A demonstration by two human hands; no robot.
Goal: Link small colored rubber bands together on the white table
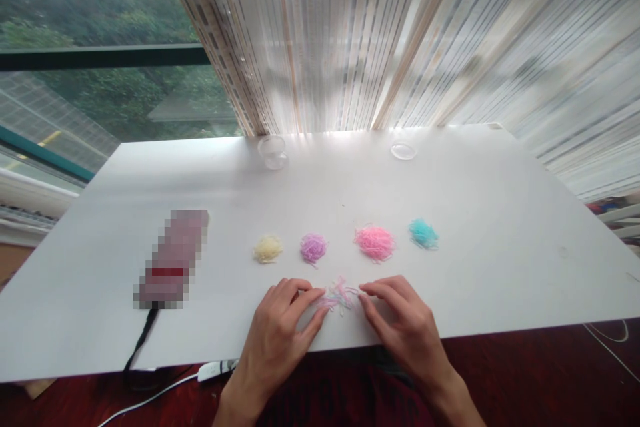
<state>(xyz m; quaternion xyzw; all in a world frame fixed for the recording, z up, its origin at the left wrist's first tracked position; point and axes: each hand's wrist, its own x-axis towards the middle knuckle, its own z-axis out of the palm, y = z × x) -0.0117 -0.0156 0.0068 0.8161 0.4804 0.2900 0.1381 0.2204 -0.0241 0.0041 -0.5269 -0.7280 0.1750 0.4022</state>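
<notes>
A small mixed heap of thin plastic-looking strips (341,295), in pink, purple, white and pale blue, lies near the table's front edge between my hands. My left hand (283,327) curls at its left side, with purple strips between thumb and forefinger. At the heap's right side, my right hand (407,317) pinches the end of a thin pinkish strip. Beyond the hands is a row of single-colour piles: pale yellow (268,249), purple (313,249), pink (375,243) and turquoise (424,233).
Clear plastic lids or dishes (273,152) stand at the table's back edge, with another clear lid (403,151) further right. A blurred-out device (173,260) with a black cable (143,337) lies on the left. A white power strip (216,370) sits below the front edge.
</notes>
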